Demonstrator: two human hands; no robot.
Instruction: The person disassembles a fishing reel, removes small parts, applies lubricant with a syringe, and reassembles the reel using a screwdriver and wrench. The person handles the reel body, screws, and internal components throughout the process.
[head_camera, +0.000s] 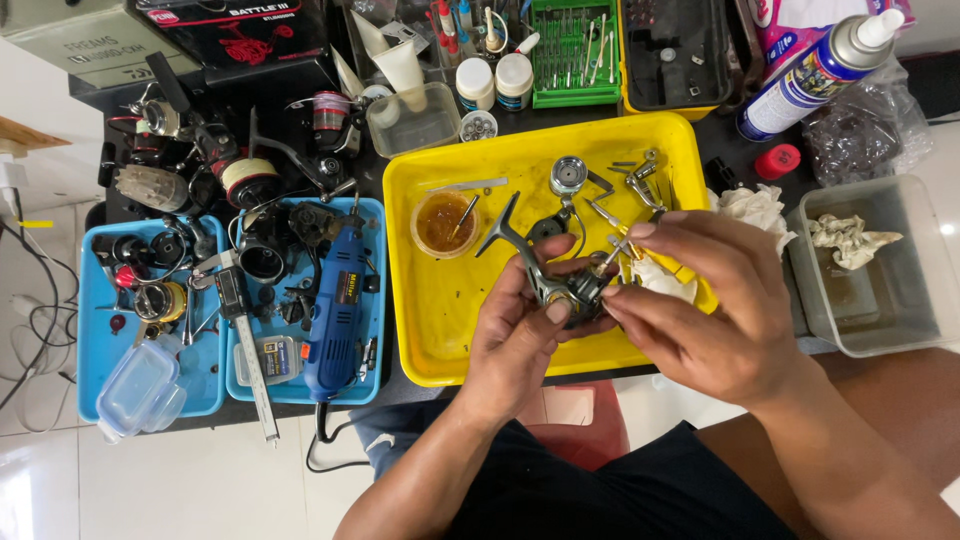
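Left hand (520, 335) is gripping the grey reel body (556, 285) over the yellow tray (440, 320), right hand (700, 300) is pinching a thin tool (612, 252) into it.

Reel body (560, 290) partly hidden by hands, perhaps.

Fishing reel body (560, 285): grey-black metal, partly stripped, gears and small brass parts exposed at its right end. Held above the yellow tray (440, 310), near its front edge. Long reel foot stem points up and to the left, tilted. A thin metal tool (612, 252) touches the exposed mechanism from the upper right
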